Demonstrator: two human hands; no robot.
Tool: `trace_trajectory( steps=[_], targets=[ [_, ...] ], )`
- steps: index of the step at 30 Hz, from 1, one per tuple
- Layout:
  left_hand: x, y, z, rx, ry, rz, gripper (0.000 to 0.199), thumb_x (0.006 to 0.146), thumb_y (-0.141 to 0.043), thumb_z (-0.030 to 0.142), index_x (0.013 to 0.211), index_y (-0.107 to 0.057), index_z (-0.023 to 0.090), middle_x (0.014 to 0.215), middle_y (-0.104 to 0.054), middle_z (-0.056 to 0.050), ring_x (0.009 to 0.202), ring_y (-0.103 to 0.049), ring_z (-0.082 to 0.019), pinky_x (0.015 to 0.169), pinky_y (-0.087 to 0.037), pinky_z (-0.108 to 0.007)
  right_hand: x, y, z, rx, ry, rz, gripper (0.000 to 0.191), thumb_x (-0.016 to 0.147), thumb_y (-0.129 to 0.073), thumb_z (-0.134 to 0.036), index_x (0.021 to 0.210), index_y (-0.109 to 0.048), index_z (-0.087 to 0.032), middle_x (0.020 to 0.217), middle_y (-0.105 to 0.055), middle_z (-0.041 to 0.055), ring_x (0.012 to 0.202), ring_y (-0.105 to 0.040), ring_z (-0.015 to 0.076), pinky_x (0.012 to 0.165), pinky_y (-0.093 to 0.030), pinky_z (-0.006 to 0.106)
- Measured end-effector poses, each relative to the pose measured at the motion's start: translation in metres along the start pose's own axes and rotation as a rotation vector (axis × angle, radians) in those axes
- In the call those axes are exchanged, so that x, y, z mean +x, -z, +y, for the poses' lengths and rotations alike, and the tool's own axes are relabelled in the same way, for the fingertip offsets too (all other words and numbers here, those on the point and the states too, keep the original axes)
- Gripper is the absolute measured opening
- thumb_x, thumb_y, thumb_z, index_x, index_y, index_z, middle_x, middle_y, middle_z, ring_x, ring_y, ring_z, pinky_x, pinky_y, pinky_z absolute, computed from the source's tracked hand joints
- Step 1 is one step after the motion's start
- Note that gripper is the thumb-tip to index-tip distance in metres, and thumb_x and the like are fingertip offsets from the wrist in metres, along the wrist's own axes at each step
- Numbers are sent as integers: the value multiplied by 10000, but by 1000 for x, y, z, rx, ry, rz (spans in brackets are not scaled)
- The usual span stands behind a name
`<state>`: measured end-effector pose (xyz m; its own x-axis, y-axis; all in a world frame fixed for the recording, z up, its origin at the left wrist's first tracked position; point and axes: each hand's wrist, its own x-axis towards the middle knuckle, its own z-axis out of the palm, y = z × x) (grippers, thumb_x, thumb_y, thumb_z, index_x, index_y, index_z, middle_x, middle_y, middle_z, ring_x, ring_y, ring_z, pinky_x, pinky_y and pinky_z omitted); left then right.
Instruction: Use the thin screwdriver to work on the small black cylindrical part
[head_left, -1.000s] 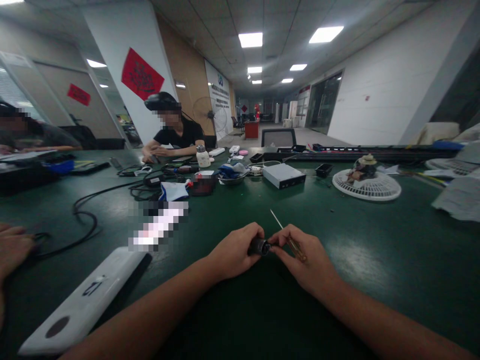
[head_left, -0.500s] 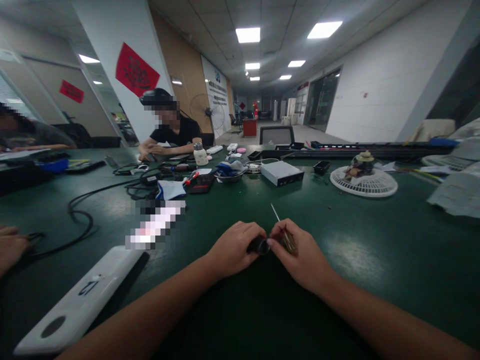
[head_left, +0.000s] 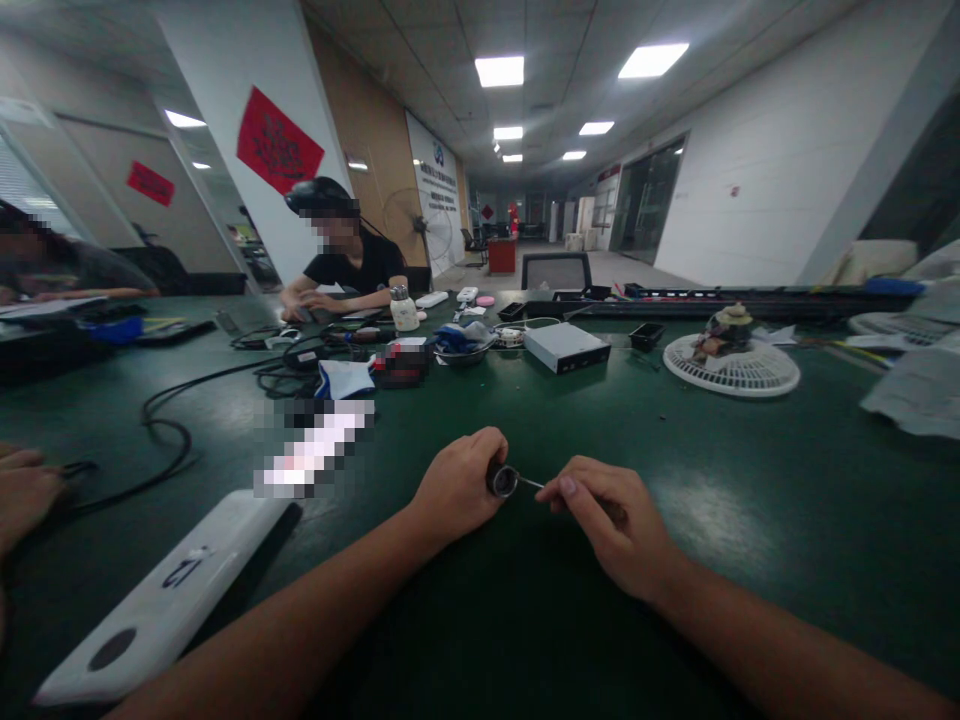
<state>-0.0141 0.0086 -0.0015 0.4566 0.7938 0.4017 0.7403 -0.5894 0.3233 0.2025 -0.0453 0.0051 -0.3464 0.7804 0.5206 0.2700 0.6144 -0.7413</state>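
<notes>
My left hand (head_left: 461, 487) is closed around a small dark cylindrical part (head_left: 502, 480), its round open end turned toward me and to the right. My right hand (head_left: 611, 515) grips a screwdriver (head_left: 530, 483) by its brownish handle, which the fingers mostly cover. The thin metal shaft points left, and its tip is at the rim of the dark part; whether it reaches inside I cannot tell. Both hands are just above the green table (head_left: 525, 640).
A long white device (head_left: 142, 610) lies left of my left arm, by a blurred bright screen (head_left: 322, 450). Another person's hand (head_left: 26, 490) is at the left edge. Farther back are a grey disc drive (head_left: 566, 347), a white fan grille (head_left: 731, 370), cables and a bottle (head_left: 403, 308).
My right hand has turned the screwdriver from pointing up and away to pointing left at the dark part. The hands have moved slightly apart.
</notes>
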Motion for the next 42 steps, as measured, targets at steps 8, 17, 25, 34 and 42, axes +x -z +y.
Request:
trace_trajectory(
  steps=[8, 17, 25, 34, 42],
  targets=[
    [-1, -2, 1, 47, -67, -13, 163, 758, -574, 144, 834, -446, 211, 786, -543, 14, 695, -486, -151, 621, -335, -272, 1, -3, -2, 19, 39, -63, 311, 1008, -442, -241, 899, -727, -178, 783, -656, 28, 733, -609, 148, 671, -437, 280],
    [-1, 3, 3, 64, -1, -35, 145, 757, -562, 141, 841, -465, 209, 807, -561, 11, 714, -502, -155, 622, -339, -274, -2, 2, -2, -46, 50, 36, 342, 990, -441, -261, 741, -655, -168, 678, -592, 24, 609, -548, 144, 581, -396, 292],
    [-1, 3, 1, 63, 4, -61, 203, 765, -654, 226, 911, -514, 212, 876, -607, 0, 772, -548, -175, 644, -369, -281, 1, -9, 12, 34, -236, 108, 233, 953, -540, -382, 997, -683, -203, 871, -704, 57, 718, -648, 189, 626, -504, 307],
    [0, -1, 8, 83, -276, -125, 206, 830, -641, 291, 991, -541, 212, 1023, -630, -35, 888, -598, -186, 766, -438, -298, 13, -16, 28, 158, -334, -60, 220, 788, -722, -321, 822, -542, -198, 776, -630, -10, 699, -609, 157, 618, -477, 257],
    [17, 1, 12, 156, -98, -304, 362, 776, -588, 361, 1092, -476, 223, 916, -672, -55, 765, -665, -242, 641, -500, -326, 40, -17, 43, 299, -423, -130, 278, 706, -757, -266, 779, -497, -201, 736, -613, -17, 717, -624, 170, 638, -498, 272]
  ],
)
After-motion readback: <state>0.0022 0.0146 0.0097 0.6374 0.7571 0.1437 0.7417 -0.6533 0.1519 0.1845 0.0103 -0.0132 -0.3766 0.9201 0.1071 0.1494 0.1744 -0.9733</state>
